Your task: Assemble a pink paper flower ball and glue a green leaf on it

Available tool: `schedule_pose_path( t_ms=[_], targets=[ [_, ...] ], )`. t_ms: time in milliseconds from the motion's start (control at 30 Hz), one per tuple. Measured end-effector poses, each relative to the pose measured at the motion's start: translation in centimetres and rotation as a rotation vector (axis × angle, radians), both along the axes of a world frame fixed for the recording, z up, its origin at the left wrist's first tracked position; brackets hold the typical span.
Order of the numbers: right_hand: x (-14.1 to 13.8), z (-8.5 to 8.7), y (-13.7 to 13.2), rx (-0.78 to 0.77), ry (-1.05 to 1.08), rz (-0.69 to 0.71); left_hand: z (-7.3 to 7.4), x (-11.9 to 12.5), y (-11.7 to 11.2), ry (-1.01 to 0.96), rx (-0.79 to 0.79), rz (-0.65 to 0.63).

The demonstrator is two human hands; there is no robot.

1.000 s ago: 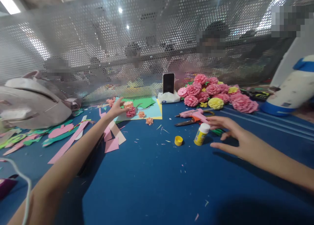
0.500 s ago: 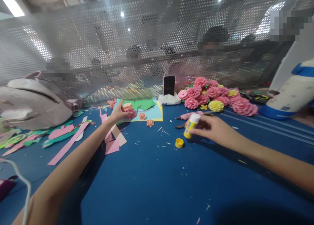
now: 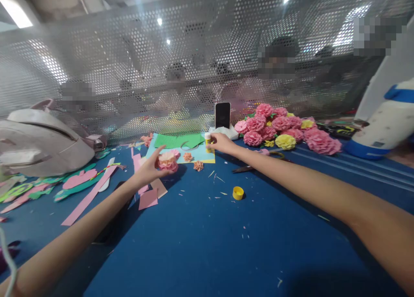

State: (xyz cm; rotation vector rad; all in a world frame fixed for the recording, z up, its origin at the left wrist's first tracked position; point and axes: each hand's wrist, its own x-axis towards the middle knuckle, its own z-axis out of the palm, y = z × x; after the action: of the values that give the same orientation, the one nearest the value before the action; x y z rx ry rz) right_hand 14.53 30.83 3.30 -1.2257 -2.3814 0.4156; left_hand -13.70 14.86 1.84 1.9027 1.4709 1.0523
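The blue table (image 3: 200, 236) bore a light-blue sheet (image 3: 198, 153); by its left part, the left hand (image 3: 147, 169) held a pink-and-peach paper flower (image 3: 168, 162) between widely parted thumb and fingers; over its right edge, the right hand (image 3: 223, 143) pinched a roughly upright glue stick (image 3: 207, 142) at its fingertips; a yellow cap (image 3: 238, 193) sat apart, nearer the wearer.

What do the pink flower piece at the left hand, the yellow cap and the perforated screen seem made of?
Pink flower piece: probably matte paper, thin layered petals. Yellow cap: likely smooth plastic, even colour. Perforated screen: perhaps dull metal, regular holes; plastic possible.
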Motion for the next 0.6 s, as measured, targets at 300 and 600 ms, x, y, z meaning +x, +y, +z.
schedule_pose_path(
  t_ms=[300,600],
  targets=[
    [-0.3,2.7,-1.4,0.232,0.028,-0.015,-2.0,4.0,-7.0,-0.065,-0.102,-0.196],
    [-9.8,5.5,-5.2,0.26,-0.292,0.399,-2.3,4.0,-8.3,-0.072,-0.104,-0.106]
  ],
)
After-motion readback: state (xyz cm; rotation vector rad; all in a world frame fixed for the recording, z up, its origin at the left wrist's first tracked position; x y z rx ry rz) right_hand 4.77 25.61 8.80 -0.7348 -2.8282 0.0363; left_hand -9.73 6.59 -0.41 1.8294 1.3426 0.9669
